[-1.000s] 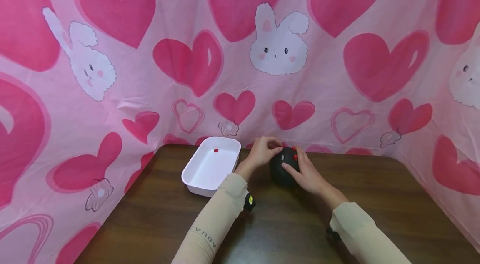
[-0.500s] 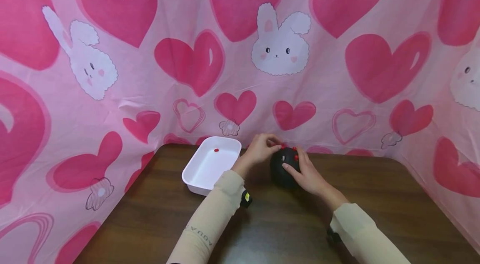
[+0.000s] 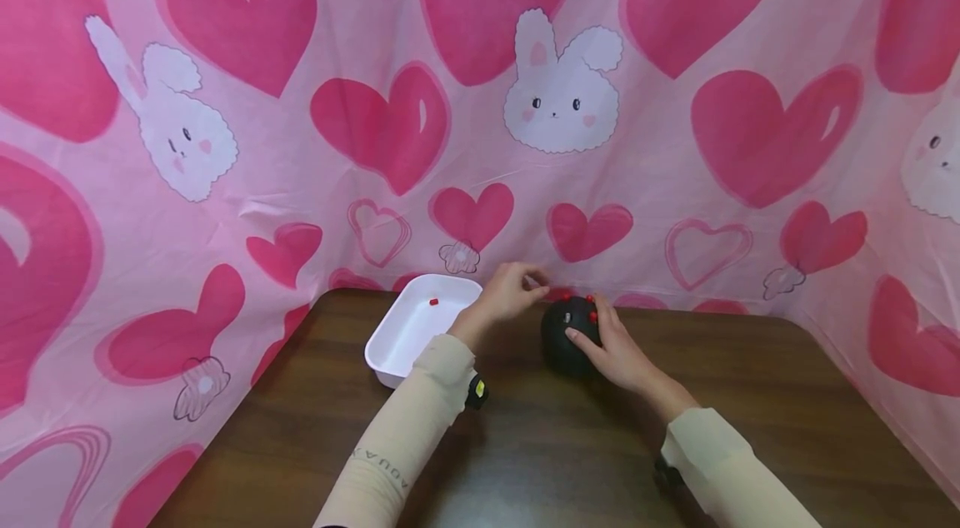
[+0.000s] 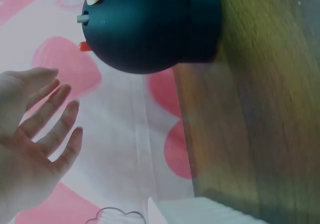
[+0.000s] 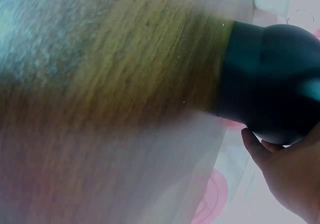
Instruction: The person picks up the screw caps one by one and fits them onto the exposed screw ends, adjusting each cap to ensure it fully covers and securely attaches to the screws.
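Observation:
A black dome-shaped object [image 3: 564,349] on a cylindrical base stands on the table, with several red pegs and a short grey metal pin [image 4: 82,19] at its top. My right hand [image 3: 617,347] grips its right side, thumb across the front and fingers round the back. Left of the dome, my left hand [image 3: 510,293] is in the air with relaxed fingers and nothing in them. In the left wrist view, one red peg [image 4: 85,46] sticks out on the side facing that hand. The far side of the dome is hidden.
A white plastic tray [image 3: 387,378] stands left of the dome, partly behind my left forearm. Inside lies a small red piece [image 3: 433,301]. Pink heart-print cloth [image 3: 480,153] hangs behind the brown wooden table [image 3: 570,461].
My left hand has drawn back from the top of the dome to the left, and a red peg shows where its fingers were. The right hand keeps its grip.

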{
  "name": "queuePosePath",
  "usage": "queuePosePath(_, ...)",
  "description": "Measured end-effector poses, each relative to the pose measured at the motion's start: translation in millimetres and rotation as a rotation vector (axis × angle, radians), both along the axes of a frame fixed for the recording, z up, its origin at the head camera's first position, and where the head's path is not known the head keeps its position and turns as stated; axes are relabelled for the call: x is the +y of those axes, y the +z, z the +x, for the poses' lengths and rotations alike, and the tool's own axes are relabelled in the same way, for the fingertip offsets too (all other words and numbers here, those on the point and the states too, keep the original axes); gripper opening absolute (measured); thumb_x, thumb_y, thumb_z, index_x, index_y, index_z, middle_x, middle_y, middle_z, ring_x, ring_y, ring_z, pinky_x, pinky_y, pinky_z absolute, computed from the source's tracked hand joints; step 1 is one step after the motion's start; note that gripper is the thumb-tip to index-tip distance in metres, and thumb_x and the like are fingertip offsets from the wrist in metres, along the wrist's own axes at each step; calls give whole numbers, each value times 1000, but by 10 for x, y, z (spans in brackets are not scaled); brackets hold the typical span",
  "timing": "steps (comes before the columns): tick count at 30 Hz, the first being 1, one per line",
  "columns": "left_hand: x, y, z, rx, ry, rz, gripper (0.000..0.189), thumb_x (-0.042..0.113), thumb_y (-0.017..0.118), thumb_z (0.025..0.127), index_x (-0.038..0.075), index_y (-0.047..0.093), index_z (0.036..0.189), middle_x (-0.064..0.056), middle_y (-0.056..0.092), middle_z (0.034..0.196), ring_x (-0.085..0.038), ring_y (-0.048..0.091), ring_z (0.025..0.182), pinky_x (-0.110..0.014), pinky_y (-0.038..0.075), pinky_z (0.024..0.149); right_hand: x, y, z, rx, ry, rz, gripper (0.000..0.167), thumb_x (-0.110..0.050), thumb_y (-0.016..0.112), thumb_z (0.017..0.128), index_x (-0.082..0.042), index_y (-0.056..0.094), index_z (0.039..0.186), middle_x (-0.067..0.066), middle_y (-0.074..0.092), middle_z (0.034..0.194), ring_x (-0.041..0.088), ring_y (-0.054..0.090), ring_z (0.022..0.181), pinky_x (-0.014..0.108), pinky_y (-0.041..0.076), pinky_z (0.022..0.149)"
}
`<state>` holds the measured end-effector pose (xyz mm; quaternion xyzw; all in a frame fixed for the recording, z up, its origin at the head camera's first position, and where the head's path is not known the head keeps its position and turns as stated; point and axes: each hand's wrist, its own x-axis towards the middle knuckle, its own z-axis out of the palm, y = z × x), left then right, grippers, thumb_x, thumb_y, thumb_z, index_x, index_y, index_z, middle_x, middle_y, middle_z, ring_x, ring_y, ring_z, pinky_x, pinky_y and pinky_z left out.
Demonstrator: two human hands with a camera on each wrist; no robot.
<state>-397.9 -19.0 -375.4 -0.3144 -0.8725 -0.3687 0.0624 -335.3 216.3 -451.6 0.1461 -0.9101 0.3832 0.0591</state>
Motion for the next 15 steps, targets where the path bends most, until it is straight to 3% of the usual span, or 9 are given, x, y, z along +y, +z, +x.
queuePosePath(7, -109, 105, 6, -3, 4, -57, 22, 22, 71, 97, 12, 75, 117, -2, 74, 103, -18, 68, 87, -24, 56, 72, -1, -7, 1, 14, 0, -3, 93, -50, 59, 101, 0, 8, 161, 27, 23, 160, 49, 35, 140, 67, 27, 114)
queuePosePath(15, -289, 155, -56, 56, 31, -152, 22, 22, 68, 98, 11, 74, 116, -4, 73, 110, -18, 67, 91, -27, 56, 75, 0, 3, 8, 13, 8, -4, 93, -50, 60, 100, -2, 9, 161, 26, 24, 159, 48, 36, 139, 66, 29, 114)
